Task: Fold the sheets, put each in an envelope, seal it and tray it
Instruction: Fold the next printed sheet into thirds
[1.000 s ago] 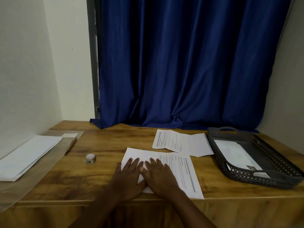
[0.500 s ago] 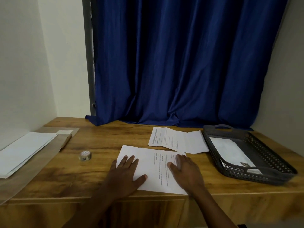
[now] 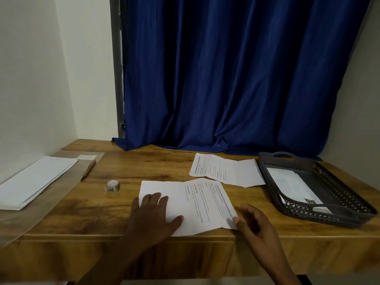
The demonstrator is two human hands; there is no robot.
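We see the left hand (image 3: 153,214) lying flat, fingers straight, pressing the near sheet (image 3: 191,204) onto the table (image 3: 144,167). The right hand (image 3: 254,225) rests at the sheet's right corner, fingers loosely spread, thumb touching the paper edge, gripping nothing. Beyond the fingers lies a second sheet (image 3: 226,170), creased. Right of the right fingers sits the tray (image 3: 339,204) with an envelope (image 3: 292,185) inside. Left of the left fingers stands a tape roll (image 3: 112,185); further left, a stack of envelopes (image 3: 35,177)
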